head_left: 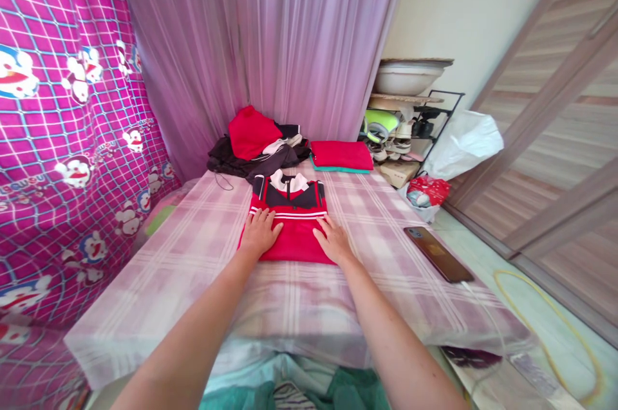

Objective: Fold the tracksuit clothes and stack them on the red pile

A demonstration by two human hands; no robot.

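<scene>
A folded red shirt [297, 239] with a navy yoke, white stripes and a white collar lies flat on the checked tablecloth [193, 275], its collar toward the far side. On its left part rests my left hand [261, 232], palm down with fingers spread. Across from it, my right hand [333, 241] lies on the shirt's right edge, fingers apart. Neither hand grips anything. Beyond the shirt sits a heap of dark clothes [275, 162] with a red garment [253, 133] on top. Right of the heap is a folded red and green stack [342, 157].
A phone [437, 254] with a white cable lies near the table's right edge. Behind the right corner stands a rack [447, 117] with a basin [410, 77] and shoes. A white bag [466, 143] hangs beside it. Purple curtains [290, 43] border the far side.
</scene>
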